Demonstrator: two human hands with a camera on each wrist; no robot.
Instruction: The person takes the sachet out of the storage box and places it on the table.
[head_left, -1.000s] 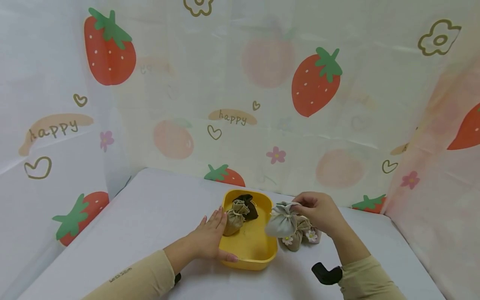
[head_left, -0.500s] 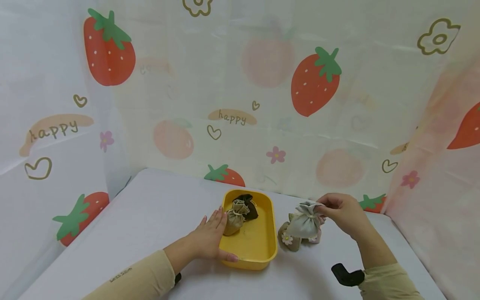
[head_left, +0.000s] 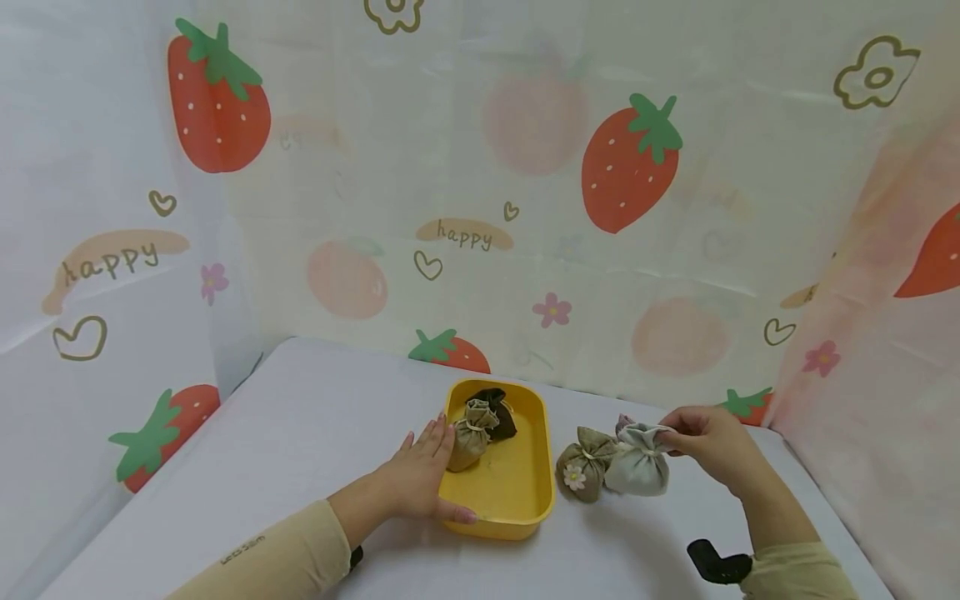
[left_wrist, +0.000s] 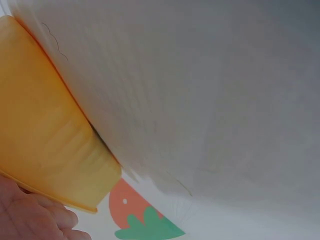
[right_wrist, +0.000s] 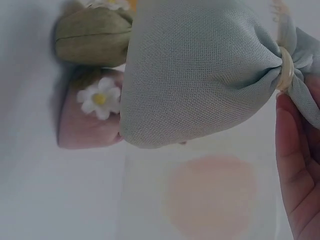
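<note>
Grey pouch (head_left: 637, 465) pinched in R hand (head_left: 712, 443), pink pouch (right_wrist: 82, 122) part-hidden; L hand (head_left: 422, 473) spread on tub (head_left: 498, 492)

Free near-right space in yellow tray (head_left: 513, 487), left hand (head_left: 420, 473) blocking left

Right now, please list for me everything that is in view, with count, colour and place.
Flat table: 1, white, under the tray
Rounded rectangular tray: 1, yellow, on table
Plain cloth pouch: 1, tan, in tray
Dark cloth pouch: 1, blackish brown, in tray
Pale cloth pouch: 1, light grey, held, right of tray
Flowered cloth pouch: 1, olive-tan, right of tray
Second flowered pouch: 1, pink, behind pale cloth pouch
Strawberry-print sheeting: 3 sides, mostly white, around table
Wrist devices: 2, black, at cuffs
Sleeves: 2, beige, on arms
Left hand: 1, bare, touching tray
Right hand: 1, bare, pinching pale cloth pouch
</note>
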